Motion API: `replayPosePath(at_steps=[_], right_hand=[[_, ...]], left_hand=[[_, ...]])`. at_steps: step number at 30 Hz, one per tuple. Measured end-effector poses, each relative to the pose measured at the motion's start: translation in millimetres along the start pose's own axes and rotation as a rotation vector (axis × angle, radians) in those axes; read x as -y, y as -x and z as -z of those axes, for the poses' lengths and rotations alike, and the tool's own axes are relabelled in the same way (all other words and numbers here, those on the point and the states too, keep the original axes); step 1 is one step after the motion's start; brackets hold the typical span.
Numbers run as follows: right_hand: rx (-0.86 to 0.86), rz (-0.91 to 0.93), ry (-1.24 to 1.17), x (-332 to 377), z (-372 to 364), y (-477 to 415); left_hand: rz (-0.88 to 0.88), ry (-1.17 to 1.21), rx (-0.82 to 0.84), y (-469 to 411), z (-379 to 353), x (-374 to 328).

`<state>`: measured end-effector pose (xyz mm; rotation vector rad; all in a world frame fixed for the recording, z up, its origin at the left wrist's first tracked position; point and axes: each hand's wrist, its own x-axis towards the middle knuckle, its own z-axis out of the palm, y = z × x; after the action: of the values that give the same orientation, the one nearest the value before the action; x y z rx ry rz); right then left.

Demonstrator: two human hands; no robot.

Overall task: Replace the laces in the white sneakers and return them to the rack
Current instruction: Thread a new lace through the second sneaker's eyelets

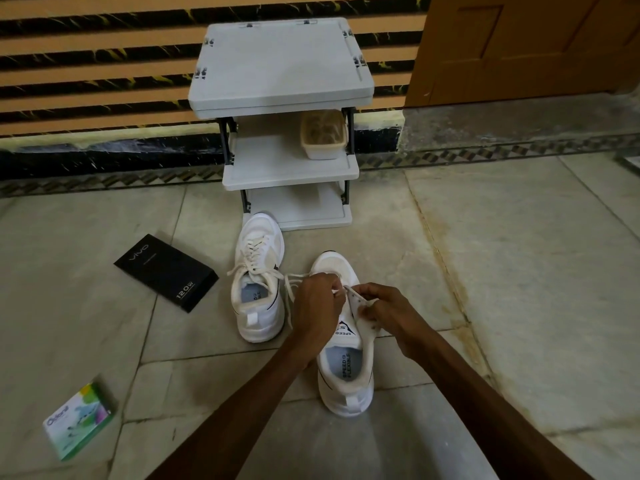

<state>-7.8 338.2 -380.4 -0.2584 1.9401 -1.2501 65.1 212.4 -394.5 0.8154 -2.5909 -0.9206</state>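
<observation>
Two white sneakers stand on the stone floor before a grey three-shelf rack (290, 171). The left sneaker (258, 277) is laced, its lace ends loose at the sides. The right sneaker (346, 368) is nearer me, toe pointing to the rack. My left hand (317, 303) pinches a white lace (294, 280) over its eyelets, and loose lace loops trail to the left. My right hand (384, 311) grips the sneaker's right eyelet flap. The tongue shows a logo between my hands.
A black flat box (166, 271) lies left of the sneakers. A small green and white box (80, 420) lies at the lower left. A beige tub (323, 135) sits on the rack's middle shelf. A wooden door (519, 46) stands at the upper right.
</observation>
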Motion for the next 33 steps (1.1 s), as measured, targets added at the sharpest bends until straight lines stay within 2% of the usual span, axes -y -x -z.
replayPosePath(at_steps=[4, 8, 10, 13, 17, 23, 26, 29, 33], right_hand=[[-0.001, -0.001, -0.002, 1.1, -0.3, -0.7], [0.014, -0.005, -0.032, -0.5, 0.9, 0.4], [0.023, 0.005, -0.025, -0.5, 1.7, 1.0], [0.050, 0.014, -0.005, 1.3, 2.8, 2.2], [0.100, 0.008, 0.054, 6.8, 5.0, 1.9], [0.149, 0.061, 0.067, 4.4, 8.5, -0.4], [0.104, 0.049, -0.072, 2.2, 7.7, -4.7], [-0.048, 0.155, -0.132, -7.1, 1.4, -10.1], [-0.306, 0.303, 0.013, -12.1, -15.0, -21.0]], left_hand=[[-0.096, -0.078, 0.119, -8.2, 0.3, 5.4], [0.052, 0.240, 0.049, -3.4, -0.8, 7.6], [0.123, 0.315, 0.045, -2.1, -2.8, 8.8], [0.111, 0.243, 0.047, -2.8, -5.5, 8.6], [0.024, -0.025, 0.035, -1.0, -10.2, 8.0], [0.204, -0.008, 0.016, -1.8, -9.5, 1.5], [0.467, 0.282, 0.126, -6.6, -5.0, -11.8], [0.736, 0.634, 0.235, -15.6, 1.7, -18.9], [0.739, 0.698, 0.323, -18.5, 6.9, -10.5]])
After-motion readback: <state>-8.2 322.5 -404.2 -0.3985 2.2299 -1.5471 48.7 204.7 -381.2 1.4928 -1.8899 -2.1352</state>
